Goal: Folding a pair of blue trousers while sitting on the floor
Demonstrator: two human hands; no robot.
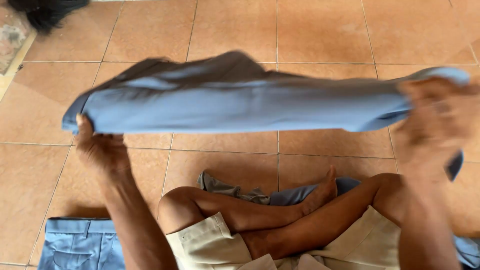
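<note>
I sit cross-legged on a tiled floor and hold a light blue garment (250,102) stretched out flat in the air in front of me. My left hand (97,147) grips its left end from below. My right hand (437,120), blurred by motion, grips its right end. The cloth hangs above the floor and touches nothing else.
A second light blue garment (80,242) with a waistband lies on the floor by my left knee. Grey cloth (225,189) and more blue cloth (287,195) lie crumpled by my foot. A dark brush-like thing (47,12) and a mat edge (10,45) sit at the far left.
</note>
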